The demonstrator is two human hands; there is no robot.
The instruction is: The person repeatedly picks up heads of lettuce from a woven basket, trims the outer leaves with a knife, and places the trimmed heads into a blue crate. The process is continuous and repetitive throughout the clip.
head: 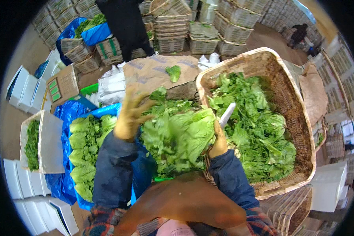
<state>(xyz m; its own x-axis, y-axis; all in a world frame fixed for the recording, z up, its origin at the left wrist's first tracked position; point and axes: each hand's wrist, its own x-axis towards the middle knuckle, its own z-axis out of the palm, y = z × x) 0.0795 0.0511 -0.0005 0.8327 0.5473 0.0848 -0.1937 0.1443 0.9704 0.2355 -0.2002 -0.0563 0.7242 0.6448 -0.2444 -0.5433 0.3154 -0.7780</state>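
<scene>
My left hand [129,115], in a yellow glove, is raised with its fingers spread and nothing in it; motion blurs it. It hovers at the left of a pile of green lettuce leaves [165,147]. My right hand [219,143], also gloved, grips a knife whose pale blade [227,113] points up and to the right. Against that hand rests the base of a lettuce head [199,124], lying on the pile; whether the fingers also hold it I cannot tell. On the right, a dirt-stained crate [298,132] contains loose lettuce leaves [253,132].
At left, rows of lettuce heads [82,165] lie in a container lined with blue plastic [66,129]. Ahead is brown paper [153,69] with one leaf [173,73]. Stacked crates [171,32] and a standing person in dark clothes [125,26] are beyond. White foam boxes [32,185] stand lower left.
</scene>
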